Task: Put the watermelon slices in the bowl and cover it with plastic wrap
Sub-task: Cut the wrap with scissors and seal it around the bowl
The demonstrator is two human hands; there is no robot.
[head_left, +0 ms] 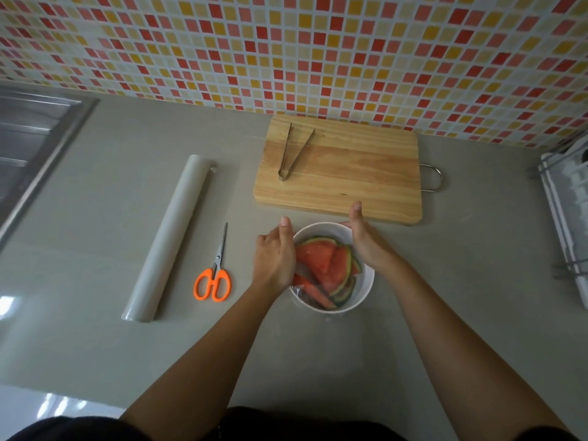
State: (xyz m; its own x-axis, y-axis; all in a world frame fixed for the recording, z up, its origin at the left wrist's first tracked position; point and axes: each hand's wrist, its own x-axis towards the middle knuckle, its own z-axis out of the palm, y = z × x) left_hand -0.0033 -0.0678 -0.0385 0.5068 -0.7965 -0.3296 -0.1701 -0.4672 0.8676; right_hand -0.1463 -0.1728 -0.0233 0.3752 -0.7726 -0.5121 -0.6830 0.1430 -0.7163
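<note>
Beside the cutting board: white bowl of red watermelon slices, green rinds facing right, under crinkled plastic wrap; left hand curls round its side; right hand at the rim, finger curl indiscernible.

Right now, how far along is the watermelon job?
Done: watermelon slices sit in the white bowl; tongs lie on the cutting board. In hand: left hand and right hand flank the bowl, crinkled plastic wrap showing at its near-left rim. Left: sealing the wrap; full coverage is unclear.

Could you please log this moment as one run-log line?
watermelon slices: in bowl; left hand: bowl's left side; right hand: bowl's right rim; scissors: on counter
</note>
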